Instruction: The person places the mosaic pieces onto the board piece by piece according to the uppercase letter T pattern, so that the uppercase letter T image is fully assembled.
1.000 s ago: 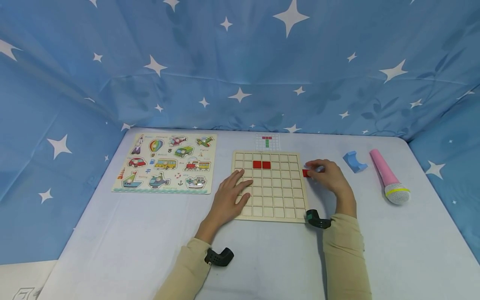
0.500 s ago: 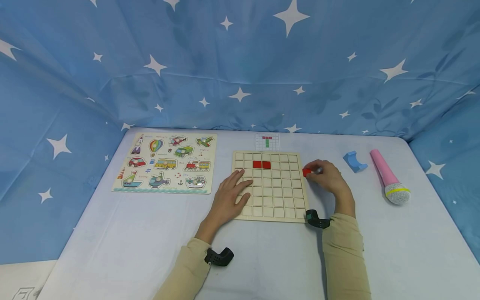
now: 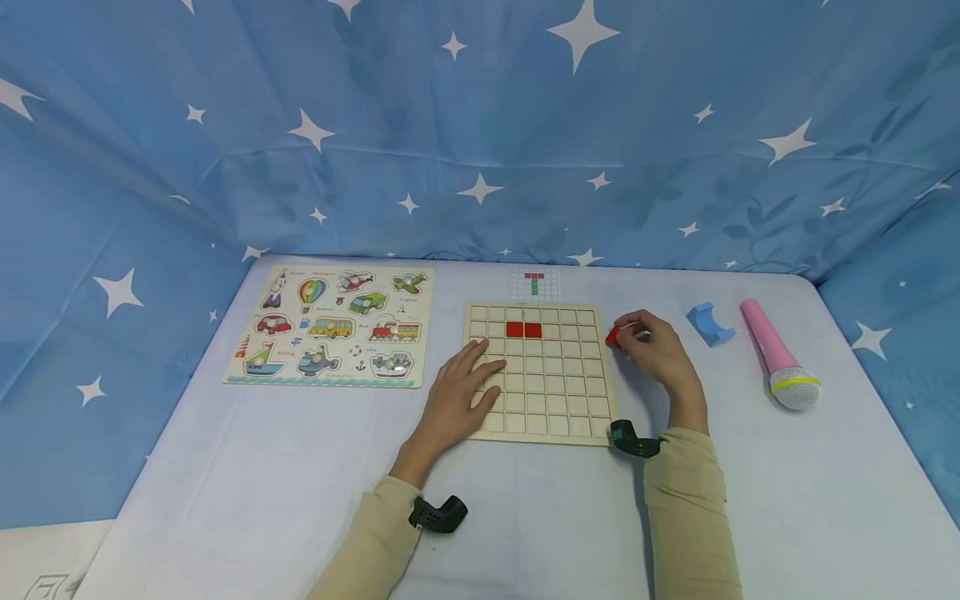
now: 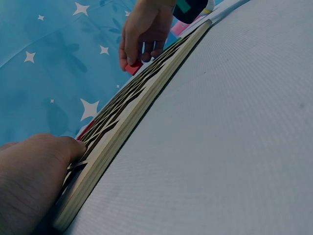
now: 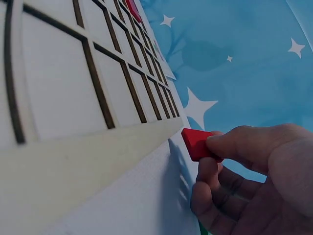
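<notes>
A wooden grid board (image 3: 555,386) lies on the white table, with two red square tiles (image 3: 523,330) side by side in its second row. My left hand (image 3: 456,390) rests on the board's left side, fingers spread and fairly straight. Off the board's right edge, my right hand (image 3: 660,350) pinches another red square tile (image 5: 197,144) between thumb and fingers. The right wrist view shows that tile tilted and raised, its shadow falling on the cloth beside the board. Behind the board lies a small pattern card (image 3: 535,284) printed with a red and green T.
A vehicle picture puzzle (image 3: 327,327) lies at the left. To the right are a blue curved block (image 3: 709,323) and a pink toy microphone (image 3: 780,354). A blue star-patterned curtain (image 3: 480,133) hangs around the back and sides of the table.
The red tile in my right hand has come up off the table and turned, and that hand has shifted slightly up and back. My left hand has stayed in place.
</notes>
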`<state>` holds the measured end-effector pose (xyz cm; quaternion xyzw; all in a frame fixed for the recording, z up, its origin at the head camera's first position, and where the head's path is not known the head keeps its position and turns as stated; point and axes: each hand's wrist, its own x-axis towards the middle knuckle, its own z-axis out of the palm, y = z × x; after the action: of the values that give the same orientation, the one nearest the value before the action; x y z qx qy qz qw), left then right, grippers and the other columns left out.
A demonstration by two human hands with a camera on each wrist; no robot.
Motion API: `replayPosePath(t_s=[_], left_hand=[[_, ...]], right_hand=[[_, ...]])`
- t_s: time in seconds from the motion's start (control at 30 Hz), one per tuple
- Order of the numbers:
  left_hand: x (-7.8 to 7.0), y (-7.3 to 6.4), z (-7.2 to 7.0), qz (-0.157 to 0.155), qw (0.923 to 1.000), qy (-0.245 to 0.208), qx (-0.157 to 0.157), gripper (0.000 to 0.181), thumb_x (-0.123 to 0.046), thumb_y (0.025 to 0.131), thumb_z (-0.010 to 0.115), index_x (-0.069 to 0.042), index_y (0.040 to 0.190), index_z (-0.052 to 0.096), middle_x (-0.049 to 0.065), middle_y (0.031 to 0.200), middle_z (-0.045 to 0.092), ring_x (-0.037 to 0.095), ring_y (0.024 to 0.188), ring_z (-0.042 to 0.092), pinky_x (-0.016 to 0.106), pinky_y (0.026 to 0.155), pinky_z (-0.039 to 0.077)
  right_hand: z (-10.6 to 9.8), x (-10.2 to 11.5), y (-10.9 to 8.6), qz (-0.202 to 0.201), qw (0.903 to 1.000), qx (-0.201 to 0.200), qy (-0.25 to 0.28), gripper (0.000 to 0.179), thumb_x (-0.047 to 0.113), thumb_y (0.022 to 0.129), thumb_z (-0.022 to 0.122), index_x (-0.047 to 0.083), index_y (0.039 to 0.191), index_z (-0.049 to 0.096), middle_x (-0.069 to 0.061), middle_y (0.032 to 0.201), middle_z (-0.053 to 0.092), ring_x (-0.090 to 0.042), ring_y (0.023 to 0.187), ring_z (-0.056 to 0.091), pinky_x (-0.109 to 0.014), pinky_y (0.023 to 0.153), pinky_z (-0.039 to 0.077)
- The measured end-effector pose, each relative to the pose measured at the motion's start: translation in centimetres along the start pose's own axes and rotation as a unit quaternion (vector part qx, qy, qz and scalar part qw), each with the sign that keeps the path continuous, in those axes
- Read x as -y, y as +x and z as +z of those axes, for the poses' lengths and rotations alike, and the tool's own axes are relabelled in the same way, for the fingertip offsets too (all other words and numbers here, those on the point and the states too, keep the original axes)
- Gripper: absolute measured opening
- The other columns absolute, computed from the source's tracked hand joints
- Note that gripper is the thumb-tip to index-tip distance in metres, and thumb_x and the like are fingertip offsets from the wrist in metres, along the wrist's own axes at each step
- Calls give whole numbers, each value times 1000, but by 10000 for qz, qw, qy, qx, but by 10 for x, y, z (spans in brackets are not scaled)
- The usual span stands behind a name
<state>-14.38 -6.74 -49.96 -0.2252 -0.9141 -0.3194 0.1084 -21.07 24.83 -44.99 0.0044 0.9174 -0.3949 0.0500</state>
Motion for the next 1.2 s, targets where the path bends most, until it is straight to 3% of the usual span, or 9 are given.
replayPosePath(t_s=[0.43,0.67,0.77,1.2], left_hand=[[1,0,0,-51,10000,-8,54,35,-27,94,56,-20,128,58,9,150,39,27,142,30,51,113,28],[-1,-1,0,-81,9999,1,99,35,-27,94,55,-19,128,58,10,149,39,28,142,30,51,113,28],[-1,0,-1,-93,9999,-16,117,36,-27,94,56,-19,128,58,10,149,39,28,142,30,51,113,27],[-2,0,-1,-83,9999,8,102,36,-27,94,56,-19,128,59,10,149,39,28,142,30,50,113,28]], right_hand=[[11,7,3,-169,9991,-138,350,26,15,97,48,3,119,54,-20,104,58,-26,83,63,-23,66,49],[19,8,4,-132,9983,-343,464,26,15,94,52,2,117,56,-21,107,60,-19,83,63,-21,59,50],[20,9,5,-202,9980,-275,530,27,15,95,52,2,118,55,-22,109,60,-21,86,62,-20,64,50],[25,18,6,-369,9979,-404,339,25,16,95,54,3,116,59,-19,107,61,-30,92,59,-24,69,47]])
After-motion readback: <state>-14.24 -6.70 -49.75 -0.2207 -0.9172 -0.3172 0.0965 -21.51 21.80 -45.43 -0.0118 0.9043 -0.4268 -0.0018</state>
